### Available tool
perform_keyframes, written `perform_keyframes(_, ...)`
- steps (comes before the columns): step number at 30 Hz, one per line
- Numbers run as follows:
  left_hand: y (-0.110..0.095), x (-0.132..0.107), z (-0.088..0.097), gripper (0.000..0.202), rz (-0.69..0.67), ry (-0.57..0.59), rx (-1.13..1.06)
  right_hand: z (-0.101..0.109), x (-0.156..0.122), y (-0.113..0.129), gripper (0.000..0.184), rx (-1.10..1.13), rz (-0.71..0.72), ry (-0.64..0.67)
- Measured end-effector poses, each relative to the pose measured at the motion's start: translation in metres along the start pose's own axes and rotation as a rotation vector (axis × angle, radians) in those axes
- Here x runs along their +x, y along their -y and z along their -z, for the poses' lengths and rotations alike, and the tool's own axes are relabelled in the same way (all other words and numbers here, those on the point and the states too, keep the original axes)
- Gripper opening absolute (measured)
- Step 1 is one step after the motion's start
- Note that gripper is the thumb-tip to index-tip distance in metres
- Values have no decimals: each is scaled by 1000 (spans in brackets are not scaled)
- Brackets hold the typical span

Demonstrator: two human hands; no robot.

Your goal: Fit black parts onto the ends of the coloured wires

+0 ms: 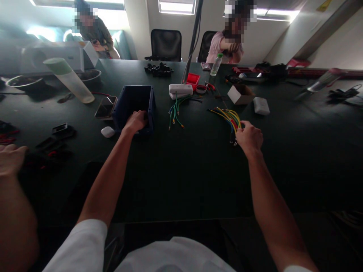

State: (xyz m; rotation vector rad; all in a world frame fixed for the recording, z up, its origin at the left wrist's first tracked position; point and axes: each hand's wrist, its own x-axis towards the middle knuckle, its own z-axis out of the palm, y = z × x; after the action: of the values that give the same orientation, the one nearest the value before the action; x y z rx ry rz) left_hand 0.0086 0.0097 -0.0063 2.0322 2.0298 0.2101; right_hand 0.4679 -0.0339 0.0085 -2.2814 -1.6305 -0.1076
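My left hand (137, 121) reaches over the front of a dark blue bin (153, 107), with its fingertips hidden inside. What those fingers touch cannot be seen. On the right, my right hand (250, 136) is closed on one end of a bundle of wires (228, 115). They are yellow, green, red and blue, with ring terminals showing near the hand. Between my hands, several green wires (175, 113) with metal terminals hang from or lie against a white device (180, 90) at the base of a pole.
Nearby are a phone (106, 108), a white earbud case (107, 132), an open carton (241, 95) and a white box (261, 106). A co-worker's hand (11, 158) rests by black parts at far left. Two people are across the dark table (187, 181).
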Motion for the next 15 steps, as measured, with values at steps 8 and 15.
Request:
perform_keyframes(8, 1, 0, -1, 37, 2, -53, 41, 0, 0, 0, 40, -33, -38, 38)
perform_keyframes(15, -2, -3, 1, 32, -12, -46, 11, -2, -1, 0, 37, -51, -50, 19)
